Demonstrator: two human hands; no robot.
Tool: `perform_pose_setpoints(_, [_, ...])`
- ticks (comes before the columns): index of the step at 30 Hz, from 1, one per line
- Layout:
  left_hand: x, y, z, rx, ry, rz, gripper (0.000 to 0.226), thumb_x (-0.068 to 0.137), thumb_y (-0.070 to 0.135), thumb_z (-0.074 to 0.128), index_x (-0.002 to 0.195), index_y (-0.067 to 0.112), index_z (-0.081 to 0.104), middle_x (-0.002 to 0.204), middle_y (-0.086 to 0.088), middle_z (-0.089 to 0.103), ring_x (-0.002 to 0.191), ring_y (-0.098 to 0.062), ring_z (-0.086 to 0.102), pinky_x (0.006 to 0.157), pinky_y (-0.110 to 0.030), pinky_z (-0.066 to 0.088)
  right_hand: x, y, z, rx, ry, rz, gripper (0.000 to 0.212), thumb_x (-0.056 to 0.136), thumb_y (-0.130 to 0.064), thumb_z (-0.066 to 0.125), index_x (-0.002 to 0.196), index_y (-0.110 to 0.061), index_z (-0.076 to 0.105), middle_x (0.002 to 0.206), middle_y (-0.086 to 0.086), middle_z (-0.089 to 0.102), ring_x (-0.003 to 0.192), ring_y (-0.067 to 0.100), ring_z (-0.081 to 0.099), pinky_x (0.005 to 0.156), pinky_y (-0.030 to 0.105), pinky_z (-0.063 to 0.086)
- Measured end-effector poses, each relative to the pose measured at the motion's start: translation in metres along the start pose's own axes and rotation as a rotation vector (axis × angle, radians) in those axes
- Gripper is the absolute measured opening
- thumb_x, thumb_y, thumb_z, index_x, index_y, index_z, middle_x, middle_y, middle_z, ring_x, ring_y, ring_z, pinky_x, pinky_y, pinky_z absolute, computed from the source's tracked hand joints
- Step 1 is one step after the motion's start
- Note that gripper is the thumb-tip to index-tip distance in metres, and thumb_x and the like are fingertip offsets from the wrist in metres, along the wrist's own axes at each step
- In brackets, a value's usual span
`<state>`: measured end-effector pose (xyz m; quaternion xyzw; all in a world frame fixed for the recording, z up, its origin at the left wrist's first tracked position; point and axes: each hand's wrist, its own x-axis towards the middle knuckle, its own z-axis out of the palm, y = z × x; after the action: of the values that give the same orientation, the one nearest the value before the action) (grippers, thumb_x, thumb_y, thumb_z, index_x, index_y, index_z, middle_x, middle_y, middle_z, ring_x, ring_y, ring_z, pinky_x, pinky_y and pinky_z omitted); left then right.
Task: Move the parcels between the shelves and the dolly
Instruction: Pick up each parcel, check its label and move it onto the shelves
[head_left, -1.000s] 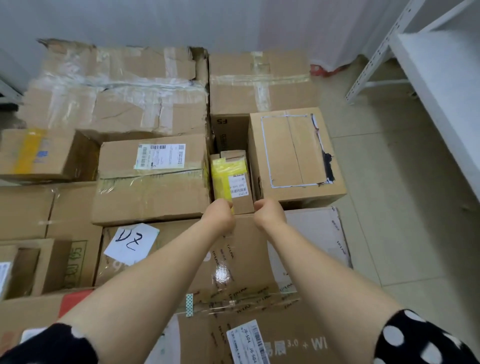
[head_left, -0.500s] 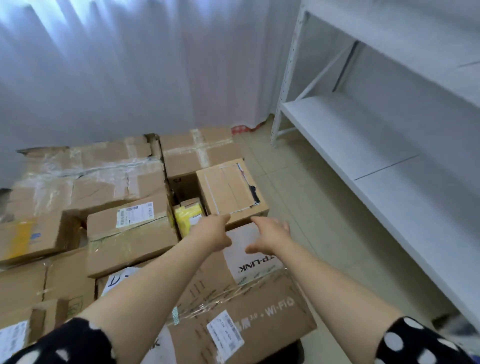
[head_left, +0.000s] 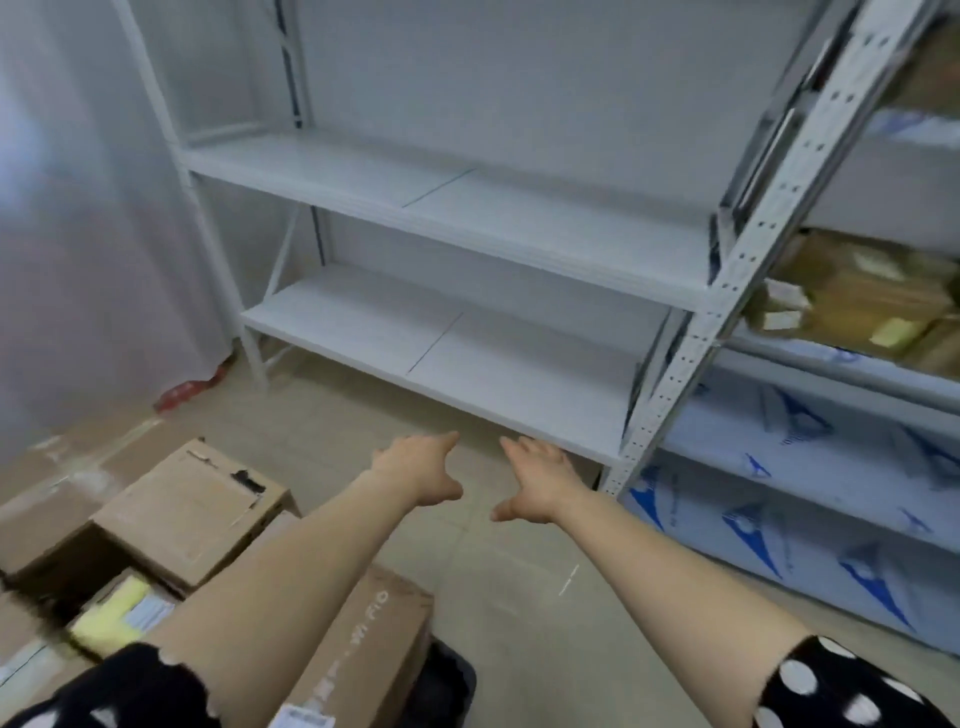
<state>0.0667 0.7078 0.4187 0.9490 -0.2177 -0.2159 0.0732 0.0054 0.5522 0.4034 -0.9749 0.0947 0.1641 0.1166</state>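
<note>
Both my arms stretch forward over the floor toward the white metal shelves (head_left: 467, 218). My left hand (head_left: 421, 470) and my right hand (head_left: 535, 480) are side by side with fingers straight, holding nothing. Stacked cardboard parcels fill the lower left: a brown box with a torn black patch (head_left: 192, 514), a small parcel wrapped in yellow (head_left: 111, 618), and a long printed box (head_left: 363, 644) under my left forearm. A dark corner of the dolly (head_left: 447, 686) shows beneath that box. More parcels (head_left: 857, 296) sit on a shelf at the right.
The two nearest white shelf boards hold nothing. Shelves at the right are lined with blue-printed sheeting (head_left: 810, 519). A pale curtain (head_left: 78, 234) hangs at the left with a red object (head_left: 189, 389) at its foot. Beige floor tiles (head_left: 519, 597) lie between parcels and shelves.
My view has swung right and up from the parcel stack to the shelves. Both hands left the small yellow parcel, opened, and now reach out over the floor holding nothing.
</note>
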Motion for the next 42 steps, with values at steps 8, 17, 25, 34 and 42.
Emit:
perform_pose_setpoints(8, [0.0,0.237,-0.004,0.086,0.129,0.381,0.058,0.091,0.031,0.054,0.146,0.023,0.037,0.148,0.0,0.041,0.135,-0.021,0.039,0.104,-0.033,0.037,-0.113,0.191,-0.043,0.19,0.195,0.278,0.069,0.086,-0.038,0.064,0.142,-0.013,0.033,0.14,0.011,0.034,0.135,0.029,0.027,0.105,0.038,0.037])
perform_pose_setpoints(17, [-0.005,0.535,0.043,0.119,0.201,0.632,0.05,0.091,0.03,0.052,0.139,0.017,0.045,0.139,-0.004,0.051,0.125,-0.024,0.049,0.099,-0.036,0.045,-0.263,0.452,-0.084,0.354,0.381,0.555,0.065,0.089,-0.035,0.062,0.143,-0.011,0.035,0.145,0.012,0.035,0.135,0.028,0.031,0.109,0.035,0.033])
perform_pose_setpoints(25, [0.002,0.719,0.071,0.133,0.166,0.78,0.049,0.093,0.029,0.052,0.14,0.019,0.044,0.136,-0.004,0.053,0.12,-0.025,0.052,0.09,-0.035,0.048,-0.34,0.619,-0.107,0.532,0.576,0.691,0.062,0.094,-0.029,0.056,0.148,-0.013,0.03,0.151,0.009,0.034,0.136,0.025,0.035,0.109,0.035,0.033])
perform_pose_setpoints(34, [0.074,0.877,0.053,0.061,0.228,0.832,0.039,0.094,0.037,0.051,0.125,0.015,0.057,0.123,-0.007,0.061,0.109,-0.025,0.058,0.087,-0.035,0.049,-0.329,0.769,-0.16,0.671,0.806,0.75,0.051,0.097,-0.03,0.052,0.143,-0.014,0.04,0.146,0.005,0.044,0.132,0.023,0.043,0.108,0.035,0.036])
perform_pose_setpoints(42, [0.174,1.019,0.026,-0.236,0.204,0.812,0.023,0.096,0.027,0.053,0.107,0.012,0.066,0.106,-0.008,0.067,0.098,-0.022,0.063,0.085,-0.034,0.051,-0.26,0.905,-0.248,0.68,0.869,0.775,0.038,0.101,-0.026,0.043,0.133,-0.006,0.051,0.134,0.013,0.055,0.123,0.028,0.05,0.103,0.037,0.04])
